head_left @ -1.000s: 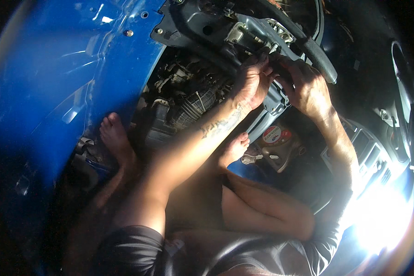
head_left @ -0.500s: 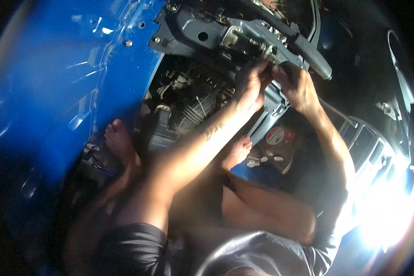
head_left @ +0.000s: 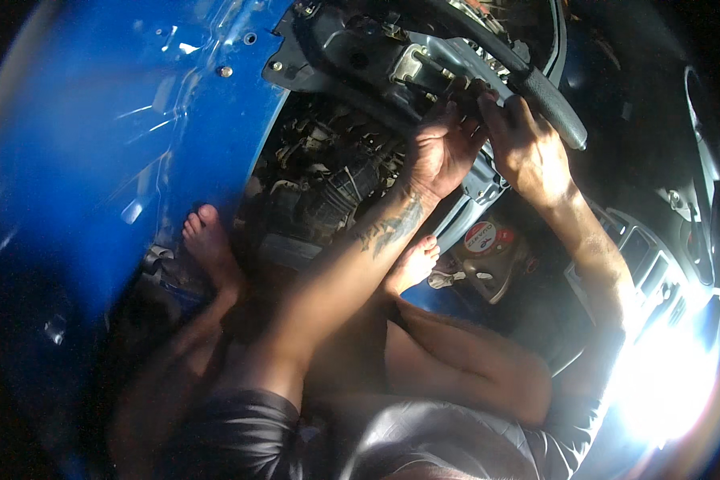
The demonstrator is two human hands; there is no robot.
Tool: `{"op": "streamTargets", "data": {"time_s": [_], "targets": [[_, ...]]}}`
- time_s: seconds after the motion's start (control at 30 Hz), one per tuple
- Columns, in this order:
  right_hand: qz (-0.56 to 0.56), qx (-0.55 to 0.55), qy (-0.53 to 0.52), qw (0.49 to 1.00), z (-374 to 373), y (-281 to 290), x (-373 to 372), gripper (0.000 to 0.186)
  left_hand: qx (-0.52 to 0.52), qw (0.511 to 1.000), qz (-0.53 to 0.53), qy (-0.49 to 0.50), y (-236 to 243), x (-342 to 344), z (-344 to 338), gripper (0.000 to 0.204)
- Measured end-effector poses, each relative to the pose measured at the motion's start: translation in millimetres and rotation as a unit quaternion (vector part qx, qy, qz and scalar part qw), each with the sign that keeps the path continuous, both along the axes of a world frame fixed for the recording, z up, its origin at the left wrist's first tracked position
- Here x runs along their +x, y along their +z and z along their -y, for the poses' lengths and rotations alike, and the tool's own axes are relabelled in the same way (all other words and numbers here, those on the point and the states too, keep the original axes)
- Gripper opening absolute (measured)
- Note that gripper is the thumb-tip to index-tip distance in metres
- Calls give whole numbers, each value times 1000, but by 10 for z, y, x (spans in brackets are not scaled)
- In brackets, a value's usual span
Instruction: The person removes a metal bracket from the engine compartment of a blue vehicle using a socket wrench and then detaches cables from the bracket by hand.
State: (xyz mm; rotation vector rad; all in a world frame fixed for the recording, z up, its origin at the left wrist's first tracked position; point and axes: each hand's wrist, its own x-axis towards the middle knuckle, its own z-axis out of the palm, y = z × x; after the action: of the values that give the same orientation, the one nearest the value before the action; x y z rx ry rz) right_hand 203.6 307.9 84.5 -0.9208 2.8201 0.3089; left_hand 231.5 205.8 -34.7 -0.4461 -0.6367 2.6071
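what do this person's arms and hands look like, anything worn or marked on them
The left hand and right hand are gloveless, with no watch visible. A dark tattoo marks the inner left forearm. The shirt has dark, slightly shiny short sleeves.

Glossy metal panel (head_left: 96, 136); matt, textured lever handle (head_left: 554, 108)

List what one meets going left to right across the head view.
Blue panel → left foot → ribbed duct → left hand → right hand → bright glare.
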Motion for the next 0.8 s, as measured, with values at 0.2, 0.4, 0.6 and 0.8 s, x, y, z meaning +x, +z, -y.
{"op": "streamTargets", "data": {"time_s": [0.2, 0.4, 0.6, 0.8], "targets": [[13, 17, 53, 998, 50, -17, -70, 40, -11, 999, 25, 28, -130, 15, -65, 30], [63, -27, -59, 996, 74, -35, -60, 32, -103, 994, 28, 39, 24, -4, -64, 19], [18, -56, -99, 993, 97, -20, -19, 30, -174, 981, 68, -47, -8, 38, -103, 20], [-6, -93, -135, 986, 100, -107, 9, 28, -187, 981, 16, -46, 85, -76, 2, 21]]}}
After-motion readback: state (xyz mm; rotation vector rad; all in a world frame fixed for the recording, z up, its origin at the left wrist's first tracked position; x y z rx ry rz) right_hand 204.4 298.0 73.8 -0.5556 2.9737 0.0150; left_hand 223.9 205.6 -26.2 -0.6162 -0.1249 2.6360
